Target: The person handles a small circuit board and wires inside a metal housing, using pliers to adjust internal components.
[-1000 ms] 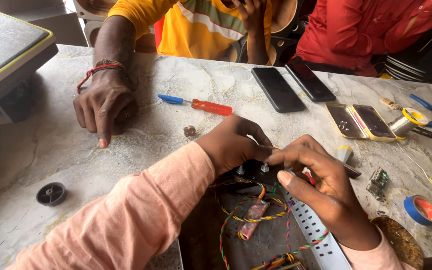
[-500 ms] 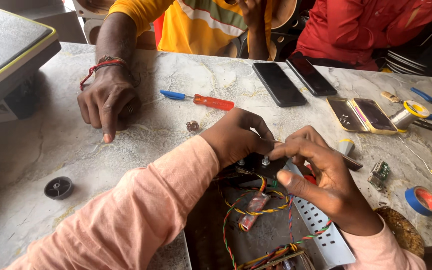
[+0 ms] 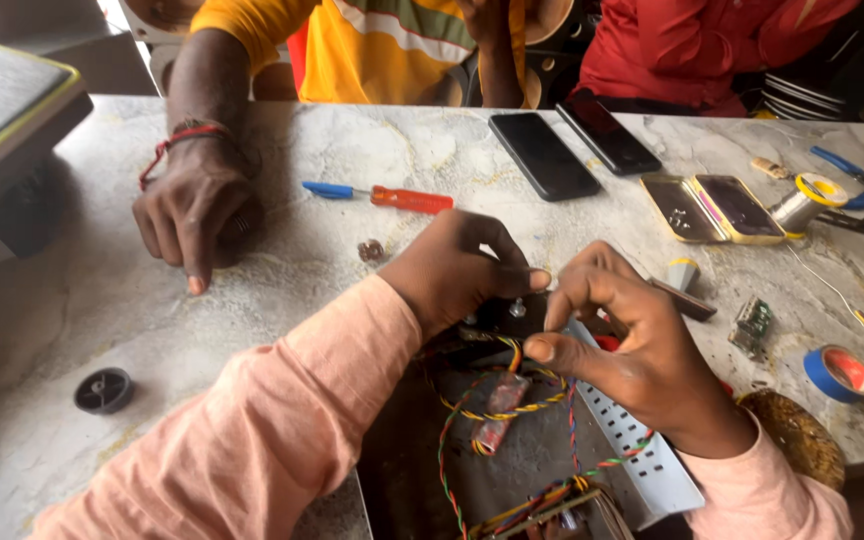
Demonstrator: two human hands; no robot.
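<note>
My left hand [image 3: 457, 268] reaches across an open metal chassis [image 3: 642, 450] and pinches a black part [image 3: 497, 315] at its far edge, fingers curled. Facing it from the right, my right hand [image 3: 627, 345] has its index finger and thumb bent toward a small silver screw [image 3: 517, 308]. A dark thin tool [image 3: 687, 300] sticks out behind its fingers. Twisted red, yellow and green wires [image 3: 512, 405] loop inside the chassis below both hands, around a small reddish part [image 3: 497, 410].
Another person's hand [image 3: 192, 215] rests on the marble table [image 3: 282, 290]. Also there: a red and blue screwdriver [image 3: 382, 196], two black phones [image 3: 544, 155], a yellow-cased phone [image 3: 722, 205], a blue tape roll [image 3: 837, 372], a small circuit board [image 3: 752, 325] and a black cap [image 3: 104, 390].
My two hands have drawn closer together over the chassis's far edge, the right fingers curling toward the left. The other person's hand stays on the table.
</note>
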